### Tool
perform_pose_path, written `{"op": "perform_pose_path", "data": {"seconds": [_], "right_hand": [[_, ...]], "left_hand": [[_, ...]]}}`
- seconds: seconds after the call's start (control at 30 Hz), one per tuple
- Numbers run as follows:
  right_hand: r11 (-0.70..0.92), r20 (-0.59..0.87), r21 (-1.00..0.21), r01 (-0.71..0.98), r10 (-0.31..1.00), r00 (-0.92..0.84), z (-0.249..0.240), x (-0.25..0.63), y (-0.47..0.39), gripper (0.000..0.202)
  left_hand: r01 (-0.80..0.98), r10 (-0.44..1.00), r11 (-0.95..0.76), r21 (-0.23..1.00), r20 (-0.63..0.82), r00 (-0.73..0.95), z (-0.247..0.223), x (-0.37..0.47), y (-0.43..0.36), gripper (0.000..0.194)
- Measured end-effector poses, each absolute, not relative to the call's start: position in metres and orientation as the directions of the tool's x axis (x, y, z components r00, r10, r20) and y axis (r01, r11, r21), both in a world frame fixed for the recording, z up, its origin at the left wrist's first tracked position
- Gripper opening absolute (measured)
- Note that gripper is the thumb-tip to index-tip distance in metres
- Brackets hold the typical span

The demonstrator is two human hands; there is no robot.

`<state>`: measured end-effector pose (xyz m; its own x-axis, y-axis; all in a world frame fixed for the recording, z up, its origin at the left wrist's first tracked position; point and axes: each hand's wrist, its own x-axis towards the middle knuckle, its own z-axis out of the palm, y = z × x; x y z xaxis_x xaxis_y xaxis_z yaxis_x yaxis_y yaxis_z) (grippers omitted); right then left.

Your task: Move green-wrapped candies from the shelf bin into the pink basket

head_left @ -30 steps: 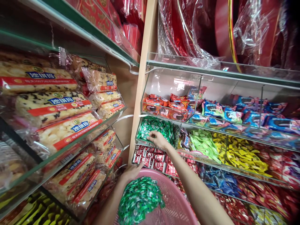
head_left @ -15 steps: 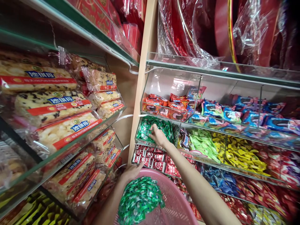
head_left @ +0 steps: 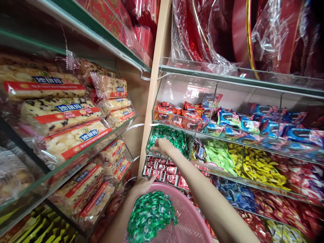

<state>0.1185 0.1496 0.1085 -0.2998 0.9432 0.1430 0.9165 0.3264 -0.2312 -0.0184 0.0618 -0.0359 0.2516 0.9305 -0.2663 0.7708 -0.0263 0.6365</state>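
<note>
A pink plastic basket (head_left: 186, 197) with a perforated wall stands low in front of me. It holds a heap of green-wrapped candies (head_left: 152, 216). My left hand (head_left: 143, 186) is closed on its back left rim, thumb on top; the other fingers are mostly hidden. Over the clear shelf bin of green candies (head_left: 174, 135), my right hand (head_left: 163, 147) reaches in near the front edge. Its fingers stretch left and down onto the candies, partly hidden by the hand itself. I see no candy clearly held in it.
Red-and-white packets (head_left: 162, 168) fill the bin below. To the right lie Snickers bars (head_left: 199, 152), light-green packets (head_left: 220, 155) and yellow candies (head_left: 255, 165). A wooden post (head_left: 149, 101) separates these bins from the left shelves of wrapped cakes (head_left: 68, 108). Glass shelf edges surround the bins.
My right hand has moved left and slightly down within the green candy bin, its fingers dipping from a raised curl toward the candies. The left hand and basket have stayed put.
</note>
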Motion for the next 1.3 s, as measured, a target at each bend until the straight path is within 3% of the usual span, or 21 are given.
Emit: {"op": "perform_pose_path", "data": {"seconds": [0.13, 0.47, 0.67, 0.93, 1.3], "right_hand": [[0.332, 0.137, -0.326, 0.885, 0.943, -0.303, 0.107, 0.122, 0.159, 0.034], [0.412, 0.138, -0.362, 0.837, 0.911, -0.389, 0.105, 0.152, 0.158, 0.013], [0.44, 0.188, -0.31, 0.843, 0.897, -0.4, 0.112, 0.156, 0.152, 0.014], [0.366, 0.101, -0.182, 0.913, 0.93, -0.353, 0.11, 0.15, 0.143, 0.002], [0.303, 0.079, -0.049, 0.952, 0.951, -0.299, 0.116, 0.135, 0.125, 0.016]], "left_hand": [[0.767, 0.912, 0.007, 0.642, -0.318, 0.258, -0.032, -0.019, 0.06, 0.088], [0.78, 0.907, 0.016, 0.625, -0.337, 0.252, -0.034, -0.018, 0.063, 0.086], [0.775, 0.908, -0.001, 0.632, -0.324, 0.266, -0.039, -0.017, 0.065, 0.084], [0.759, 0.913, 0.004, 0.651, -0.312, 0.263, -0.038, -0.018, 0.064, 0.082], [0.76, 0.911, -0.017, 0.649, -0.303, 0.279, -0.035, -0.014, 0.063, 0.078]]}}
